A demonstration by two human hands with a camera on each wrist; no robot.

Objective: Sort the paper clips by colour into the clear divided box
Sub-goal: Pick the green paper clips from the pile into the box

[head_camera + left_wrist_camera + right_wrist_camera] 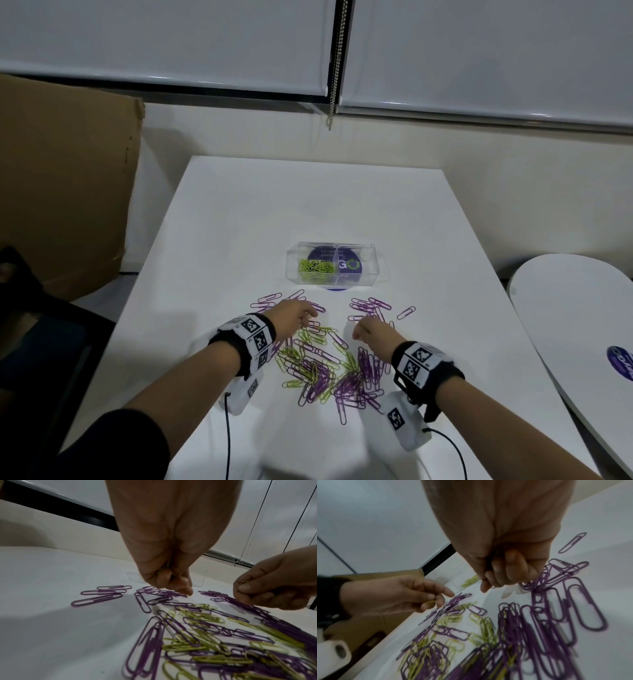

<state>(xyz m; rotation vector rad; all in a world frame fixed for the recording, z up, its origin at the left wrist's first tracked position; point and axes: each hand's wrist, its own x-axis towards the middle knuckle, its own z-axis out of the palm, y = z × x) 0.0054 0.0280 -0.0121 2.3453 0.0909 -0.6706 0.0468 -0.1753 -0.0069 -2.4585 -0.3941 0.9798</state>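
Left hand [294,317], pinched on green clips [165,568], is nearer the box's [366,274] far-left green compartment; right hand [371,331] likewise holds green.

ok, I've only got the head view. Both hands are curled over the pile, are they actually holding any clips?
Observer: Yes. The left wrist view shows the right hand pinching a green clip at its fingers.
Operator: And the left?
Observer: Same. The right wrist view shows the left hand pinching a second green clip between thumb and fingers.
Operator: Anything off the table I'm missing?
Observer: A white paper roll sits off the table's left side, near the cardboard box.
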